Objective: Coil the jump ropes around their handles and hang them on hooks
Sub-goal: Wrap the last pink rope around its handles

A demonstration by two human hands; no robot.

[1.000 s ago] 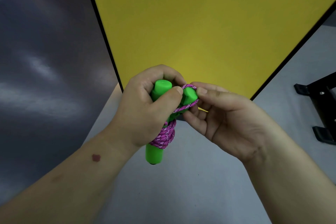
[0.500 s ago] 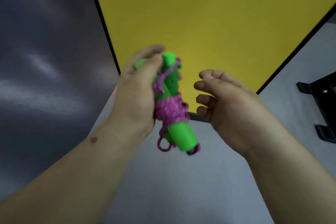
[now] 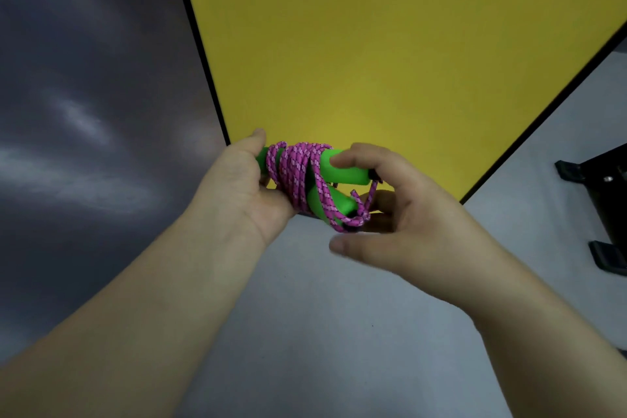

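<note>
- Head view, centre of frame: pink braided rope point(image 3: 298, 176) coiled round two green foam handles point(image 3: 346, 170).
- Left hand point(image 3: 242, 185) grasping one end, right hand point(image 3: 400, 210) pinching the other.
- Coiling apparently done; next, securing the loose tail and finding a hook, none in view.

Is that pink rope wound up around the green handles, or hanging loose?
Wound up: the pink rope circles both green handles in several turns; only a short end dangles near the right hand.

Matt, foam-like green handles point(image 3: 346, 169) wrapped in braided pink rope point(image 3: 294, 173) with a woven, flecked texture — set against a smooth matt yellow panel point(image 3: 390, 44) with a thin black edge, beside a smooth, pale-grey surface point(image 3: 322, 332).
</note>
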